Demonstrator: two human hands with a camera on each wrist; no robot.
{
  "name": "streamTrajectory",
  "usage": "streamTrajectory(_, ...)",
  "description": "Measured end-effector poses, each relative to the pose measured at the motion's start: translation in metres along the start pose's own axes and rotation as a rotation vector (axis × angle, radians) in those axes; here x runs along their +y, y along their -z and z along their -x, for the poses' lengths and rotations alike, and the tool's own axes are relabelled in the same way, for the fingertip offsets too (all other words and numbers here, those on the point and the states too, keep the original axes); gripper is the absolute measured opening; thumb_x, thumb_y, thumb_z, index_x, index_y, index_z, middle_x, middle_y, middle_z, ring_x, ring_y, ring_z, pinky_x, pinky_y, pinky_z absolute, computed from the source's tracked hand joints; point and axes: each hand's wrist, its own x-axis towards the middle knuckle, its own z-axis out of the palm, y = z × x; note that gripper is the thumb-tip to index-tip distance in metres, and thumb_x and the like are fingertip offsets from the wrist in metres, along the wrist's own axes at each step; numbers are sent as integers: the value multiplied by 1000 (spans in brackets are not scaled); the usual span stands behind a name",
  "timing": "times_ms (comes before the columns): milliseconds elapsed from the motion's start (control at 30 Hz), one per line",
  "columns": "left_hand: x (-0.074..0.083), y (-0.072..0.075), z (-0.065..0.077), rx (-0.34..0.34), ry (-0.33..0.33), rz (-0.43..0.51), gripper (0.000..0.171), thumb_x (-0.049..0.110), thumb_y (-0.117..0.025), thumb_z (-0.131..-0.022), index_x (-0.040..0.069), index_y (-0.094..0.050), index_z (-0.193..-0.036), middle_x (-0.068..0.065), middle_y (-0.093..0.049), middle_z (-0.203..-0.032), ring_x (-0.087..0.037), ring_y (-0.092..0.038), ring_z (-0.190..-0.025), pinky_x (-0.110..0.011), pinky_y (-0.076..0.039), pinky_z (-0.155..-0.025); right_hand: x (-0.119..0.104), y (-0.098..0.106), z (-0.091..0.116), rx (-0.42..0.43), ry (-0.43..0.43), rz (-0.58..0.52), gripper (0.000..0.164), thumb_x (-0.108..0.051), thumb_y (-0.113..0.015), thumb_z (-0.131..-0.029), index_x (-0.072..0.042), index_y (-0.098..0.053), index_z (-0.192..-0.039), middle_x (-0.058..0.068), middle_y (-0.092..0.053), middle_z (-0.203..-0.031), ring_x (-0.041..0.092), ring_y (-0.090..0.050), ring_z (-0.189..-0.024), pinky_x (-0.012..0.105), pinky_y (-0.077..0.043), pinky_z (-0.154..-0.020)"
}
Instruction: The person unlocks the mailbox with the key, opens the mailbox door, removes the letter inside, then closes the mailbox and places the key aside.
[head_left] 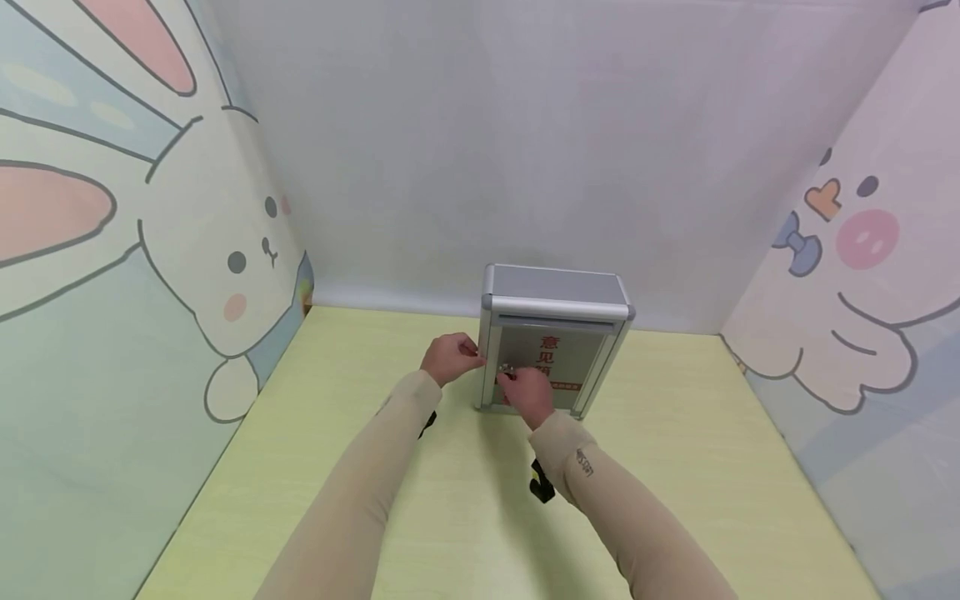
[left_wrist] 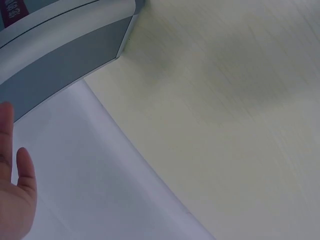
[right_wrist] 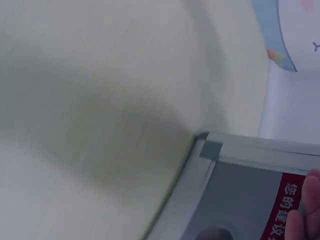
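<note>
A grey suggestion box [head_left: 558,287] with silver metal edges and red Chinese characters stands upright. My left hand [head_left: 452,358] is at its left side, fingertips right at the front edge. In the left wrist view two straight fingers [left_wrist: 25,170] show beside the box side [left_wrist: 65,70]; the rest of that hand is out of frame. In front of the panel, my right hand [head_left: 530,394] pinches a small shiny metal piece [head_left: 507,368], its shape mostly hidden by the fingers. The right wrist view catches only fingertips [right_wrist: 295,225] over the box's red strip [right_wrist: 285,205].
The box stands on a pale yellow wooden tabletop [head_left: 675,433], near a plain white back wall [head_left: 525,142]. Cartoon-printed side panels rise at the left [head_left: 217,275] and right [head_left: 847,317]. A narrow slot [head_left: 555,322] runs below the box's top edge.
</note>
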Motion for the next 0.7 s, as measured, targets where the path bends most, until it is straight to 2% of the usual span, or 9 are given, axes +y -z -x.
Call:
streamTrajectory(67,-1,0,0,-2,3,-2,18,18,-75,-82,3,-68,-90,-6,-70,-87,-20,-65,-82,-37,-52,-76,0,2,1,51,121,265,49,-32,-63,-92,-12,-40,-54,-2,-38,-46,11,-35,-42,25,-26,-41)
streamTrajectory(133,-1,0,-1,-4,5,-7,18,18,-75,-82,4,-68,-91,-6,-70,-87,-20,-65,-82,-37,-52,-76,0,2,3,127,253,521,54,-40,-66,-89,-15,-34,-53,-6,-27,-45,8,-26,-41,25,-20,-38)
streamTrajectory(233,-1,0,-1,-1,1,-12,18,18,-75,-82,3,-68,-91,-6,-70,-87,-20,-65,-81,-36,-52,-76,1,1,4,235,439,749,56,-42,-71,-85,-14,-34,-53,-6,-23,-44,7,-22,-40,25,-21,-34)
streamTrajectory(333,0,-1,-1,-2,-14,-19,18,18,-74,-83,3,-68,-91,-6,-70,-87,-20,-65,-81,-36,-52,-75,3,-1,4,291,552,870,53,-38,-72,-85,-13,-38,-53,-6,-26,-44,8,-23,-41,27,-30,-32)
streamTrajectory(467,1,0,1,-2,-17,-29,18,19,-74,-83,3,-69,-91,-6,-71,-87,-20,-66,-82,-36,-51,-76,6,-6,3,294,604,942,45,-35,-68,-88,-10,-47,-57,-4,-32,-43,7,-27,-38,30,-40,-33)
streamTrajectory(567,2,1,2,2,-10,-33,18,18,-74,-83,4,-69,-91,-7,-71,-88,-21,-66,-83,-36,-51,-77,9,-10,3,323,658,991,38,-29,-68,-89,-11,-51,-61,-5,-36,-44,7,-31,-37,29,-40,-33)
streamTrajectory(700,2,0,1,1,-9,-34,18,19,-74,-83,4,-69,-91,-6,-71,-88,-20,-66,-84,-36,-51,-77,12,-13,3,445,759,1062,32,-14,-71,-82,-13,-48,-59,-6,-37,-44,6,-34,-37,24,-36,-32)
